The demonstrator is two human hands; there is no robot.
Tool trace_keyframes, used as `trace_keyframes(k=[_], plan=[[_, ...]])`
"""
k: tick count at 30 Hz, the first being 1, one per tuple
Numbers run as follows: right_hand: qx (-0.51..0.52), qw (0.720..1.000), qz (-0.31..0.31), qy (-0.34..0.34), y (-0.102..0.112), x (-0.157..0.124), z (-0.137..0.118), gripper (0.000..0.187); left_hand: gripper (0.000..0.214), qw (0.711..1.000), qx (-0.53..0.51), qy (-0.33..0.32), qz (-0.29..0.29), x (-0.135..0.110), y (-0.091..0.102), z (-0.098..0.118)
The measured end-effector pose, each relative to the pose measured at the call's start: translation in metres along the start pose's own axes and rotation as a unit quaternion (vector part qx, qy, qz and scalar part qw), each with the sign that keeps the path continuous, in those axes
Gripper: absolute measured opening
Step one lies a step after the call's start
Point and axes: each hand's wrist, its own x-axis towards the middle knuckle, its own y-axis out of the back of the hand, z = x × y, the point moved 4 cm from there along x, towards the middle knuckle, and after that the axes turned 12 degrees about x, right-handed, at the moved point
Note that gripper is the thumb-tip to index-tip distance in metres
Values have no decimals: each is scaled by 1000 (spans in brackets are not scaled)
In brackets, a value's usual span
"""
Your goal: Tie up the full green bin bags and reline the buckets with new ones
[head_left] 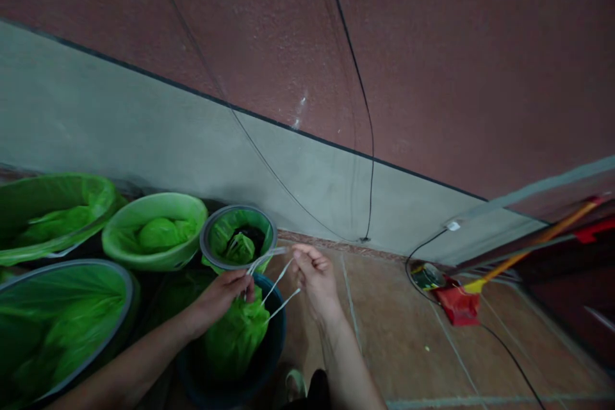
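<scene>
My left hand [228, 293] is closed on white drawstrings [276, 287] just above a green plastic bag [235, 336]. To its right my right hand [313, 274] pinches the other ends of the strings, its fingers closed. The strings run between both hands and down to the bag's gathered top. This bag sits inside a dark blue bin [279, 339] directly below my hands. How the strings are looped in the left hand's fingers is partly hidden.
Several bins with green liners stand at left: a grey-rimmed one [205, 234], a pale green one [110, 250] and a large grey-rimmed one [129, 288]. A red dustpan [459, 305] and a cable [509, 359] lie on the tiled floor [394, 333], beside the wall [307, 173].
</scene>
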Motion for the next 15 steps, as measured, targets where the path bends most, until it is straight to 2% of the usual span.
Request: trace_keyframes(k=[2,3,4,6,8,10,13,15], plan=[[-26,999,28,36,8,0,-8,49,44,992,-94,50,61,4,4,-7],[-42,998,21,49,9,-2,-11,46,43,987,-110,71,89,5,6,-11],[-57,997,-2,54,7,-5,-13,41,43,986,-100,83,108,6,7,-13],[-71,993,-84,39,-4,-13,-12,33,39,992,-12,76,102,8,3,-15],[-55,983,-175,3,-19,-21,-8,28,33,993,102,41,42,5,-8,-12],[-13,974,-224,-24,-32,-25,-3,27,29,981,186,-8,-49,-3,-24,-7],[60,977,-206,-22,-40,-18,3,27,27,960,238,-60,-138,-23,-45,5],[84,980,-179,-15,-40,-8,7,29,26,955,247,-64,-154,-32,-53,9]])
